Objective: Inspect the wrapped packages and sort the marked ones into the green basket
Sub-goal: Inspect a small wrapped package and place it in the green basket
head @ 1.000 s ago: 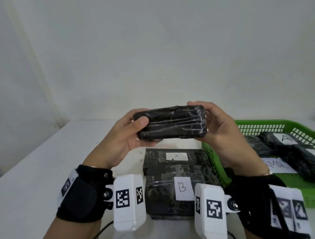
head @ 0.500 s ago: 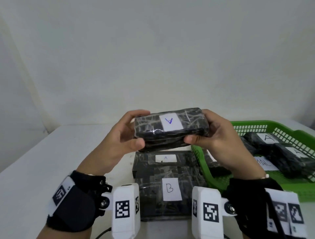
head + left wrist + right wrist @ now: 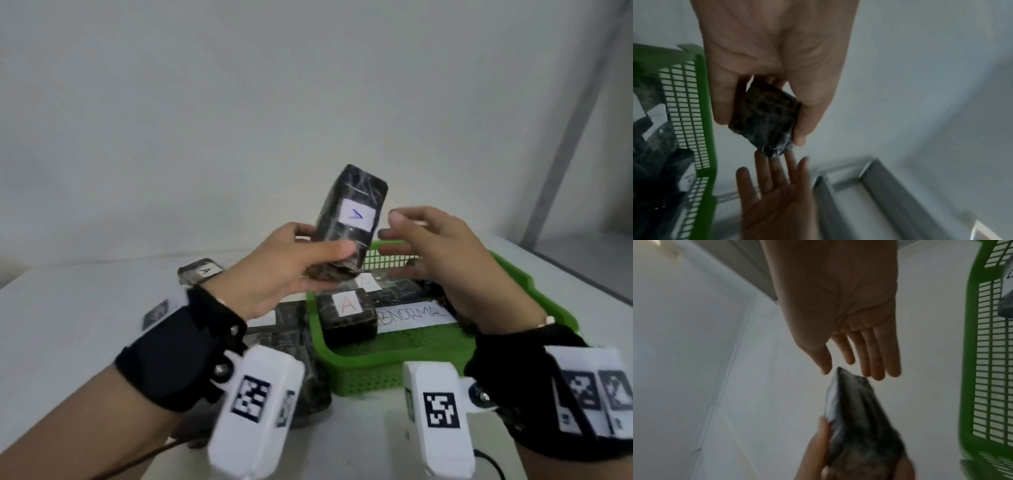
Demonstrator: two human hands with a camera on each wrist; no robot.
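The left hand (image 3: 291, 270) has its grip closed round the lower end of one wrapped package (image 3: 349, 222), thumb across the near face and fingers behind. The package stands nearly upright, tilted a little to the right, in the air above the near-left corner of the green basket (image 3: 373, 373). Held this way, its white label (image 3: 358, 215) faces the person; I judge this is done so the mark can be read before sorting. The label bears a blue letter, apparently an "A" lying on its side.

The right hand (image 3: 442, 253) holds nothing. Its fingers are straight and spread, the palm turned toward the package and just beside it. The left wrist view suggests fingertips at or very near the package's far end; whether they touch cannot be told. I judge it is placed either to steady the package or to receive it.

The package is a dark block with rounded corners, wrapped in clear glossy film that wrinkles and catches the light. The film is bunched at the gripped end.

The basket sits on the white worktop (image 3: 85, 308) and already holds dark packages; one (image 3: 347, 317) shows an orange "A". A paper strip reading "ABNORMAL" (image 3: 414, 313) lies among them. Another package labelled "A" (image 3: 200, 272) lies on the worktop left of the basket, partly behind the left wrist.
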